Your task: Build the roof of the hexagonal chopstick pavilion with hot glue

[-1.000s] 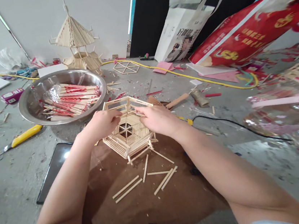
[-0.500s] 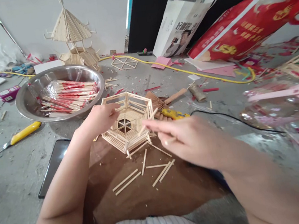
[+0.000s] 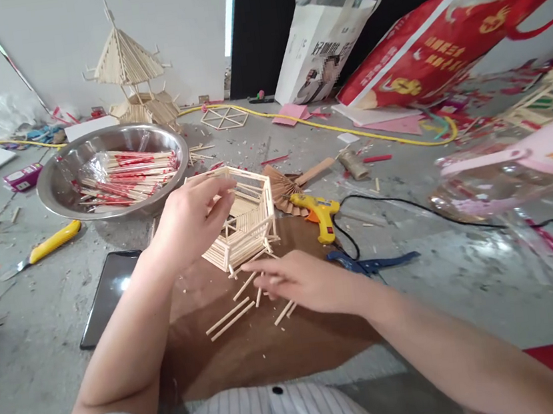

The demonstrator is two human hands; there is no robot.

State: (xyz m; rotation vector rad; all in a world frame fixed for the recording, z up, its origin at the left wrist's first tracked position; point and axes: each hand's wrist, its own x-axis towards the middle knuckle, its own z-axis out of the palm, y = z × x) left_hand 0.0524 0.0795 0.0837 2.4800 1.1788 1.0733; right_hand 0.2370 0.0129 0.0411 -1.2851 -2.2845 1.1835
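A hexagonal frame of wooden sticks (image 3: 254, 236) stands on the brown sheet (image 3: 215, 365). In front of its left side is my left hand (image 3: 197, 213), fingers loosely bent and apart, with nothing visible in them; it hides part of the rim. My right hand (image 3: 296, 285) is low at the frame's front corner, index finger stretched left. A thin wooden stick (image 3: 244, 287) slants out at its fingertips, seemingly pinched, its far end partly covered. Close by on the sheet, a pair of loose sticks (image 3: 230, 320) lies to the left, and others are partly under my right hand.
A yellow glue gun (image 3: 325, 214) with a black cord and blue pliers (image 3: 369, 263) lie to the right. Leftward are a phone (image 3: 109, 298), a yellow utility knife (image 3: 54, 242) and a steel basin (image 3: 59, 207) of packaged chopsticks. Behind stands a stick pagoda (image 3: 125, 61).
My right hand has moved down and left from the frame's right side to the loose sticks. My left hand has come off the rim and loosened. The glue gun and pliers are now uncovered.
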